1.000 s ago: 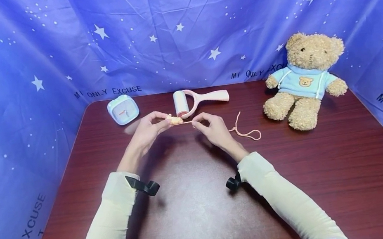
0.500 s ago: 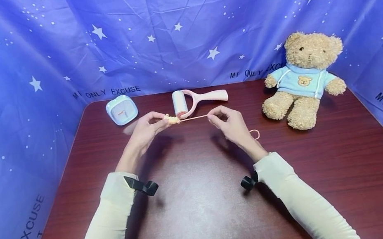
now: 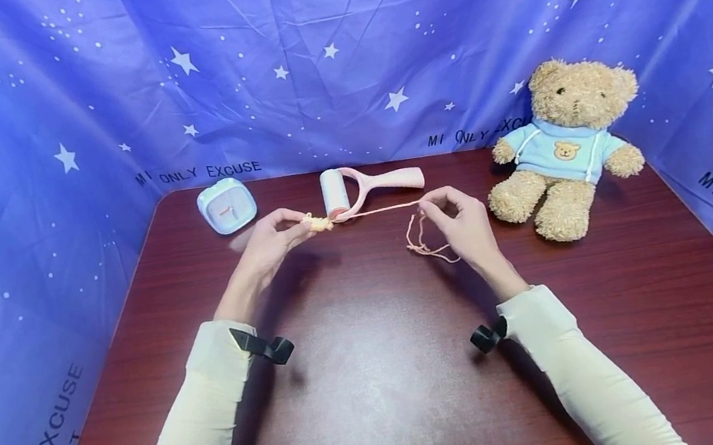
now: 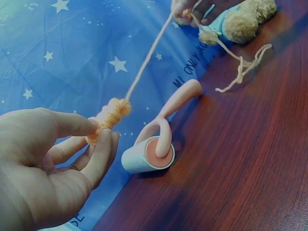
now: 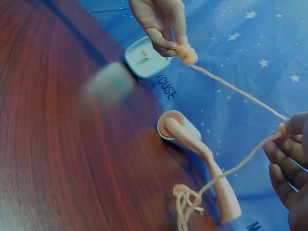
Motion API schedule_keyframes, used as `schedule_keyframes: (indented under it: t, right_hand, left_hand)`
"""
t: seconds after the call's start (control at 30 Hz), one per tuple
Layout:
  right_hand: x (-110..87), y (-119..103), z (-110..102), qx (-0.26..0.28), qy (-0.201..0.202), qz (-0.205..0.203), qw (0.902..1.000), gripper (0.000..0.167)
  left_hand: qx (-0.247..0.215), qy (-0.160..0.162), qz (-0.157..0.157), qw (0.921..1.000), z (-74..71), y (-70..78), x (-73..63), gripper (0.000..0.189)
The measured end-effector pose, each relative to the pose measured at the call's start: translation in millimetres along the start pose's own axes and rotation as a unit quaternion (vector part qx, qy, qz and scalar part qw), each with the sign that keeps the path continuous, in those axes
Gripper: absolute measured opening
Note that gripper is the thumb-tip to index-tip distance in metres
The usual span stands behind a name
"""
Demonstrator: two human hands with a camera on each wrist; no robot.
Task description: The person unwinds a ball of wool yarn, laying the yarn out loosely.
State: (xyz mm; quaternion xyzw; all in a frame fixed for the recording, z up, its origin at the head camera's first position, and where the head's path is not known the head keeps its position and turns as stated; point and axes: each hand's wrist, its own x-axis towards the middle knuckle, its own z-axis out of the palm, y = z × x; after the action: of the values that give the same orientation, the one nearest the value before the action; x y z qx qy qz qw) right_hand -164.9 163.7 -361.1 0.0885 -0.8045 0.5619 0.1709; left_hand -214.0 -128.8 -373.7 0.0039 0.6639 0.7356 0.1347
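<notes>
My left hand (image 3: 266, 252) pinches a small wound bundle of pale orange yarn (image 4: 111, 120) between thumb and fingers. From the bundle a strand of yarn (image 3: 376, 211) runs taut to my right hand (image 3: 466, 224), whose thumb and fingertips pinch it. Past the right fingertips the loose end hangs down in a knotted tangle (image 5: 188, 202), also visible below the hand in the head view. Both hands are raised above the table, with the strand stretched just in front of the lint roller (image 3: 335, 193).
The lint roller's pink handle (image 3: 399, 180) points right at the table's back. A light blue square clock (image 3: 227, 206) stands at the back left. A teddy bear (image 3: 565, 150) in a blue top sits at the back right. A starry blue curtain (image 3: 337, 101) borders the wooden table (image 3: 383, 389).
My right hand has moved right, drawing out a longer strand between the hands. The loose tail now hangs below it on the left side. The left hand stays nearly still with the bundle.
</notes>
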Motion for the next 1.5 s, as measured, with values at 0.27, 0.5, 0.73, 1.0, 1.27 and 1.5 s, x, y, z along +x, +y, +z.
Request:
schedule_keyframes:
  t: [0.27, 0.5, 0.73, 1.0, 1.27, 1.5]
  right_hand:
    - [-0.9, 5, -18, 0.033, 0.026, -0.003, 0.9991, 0.014]
    - [0.1, 10, -35, 0.026, 0.061, 0.004, 0.9978, 0.016]
    - [-1.8, 13, -48, 0.013, 0.078, -0.003, 0.9969, 0.015]
    - [-2.8, 17, -60, 0.016, 0.101, 0.020, 0.9945, 0.019]
    - [-4.0, 19, -69, -0.001, 0.128, 0.030, 0.9914, 0.021]
    - [-5.4, 20, -76, -0.008, 0.152, 0.029, 0.9879, 0.020]
  left_hand:
    - [0.008, 0.004, 0.003, 1.0000, 0.1, 1.8, -0.4, 0.011]
    - [0.013, 0.008, -0.001, 0.9999, -1.4, 2.9, -0.8, 0.011]
    - [0.021, 0.013, -0.001, 0.9997, -3.0, 2.5, -0.2, 0.011]
    - [0.020, 0.016, -0.004, 0.9996, -6.8, 0.0, 1.0, 0.011]
    - [0.016, 0.023, -0.008, 0.9996, -9.3, 0.2, 1.6, 0.010]
    - [0.011, 0.025, -0.007, 0.9996, -10.1, 0.0, 1.6, 0.010]
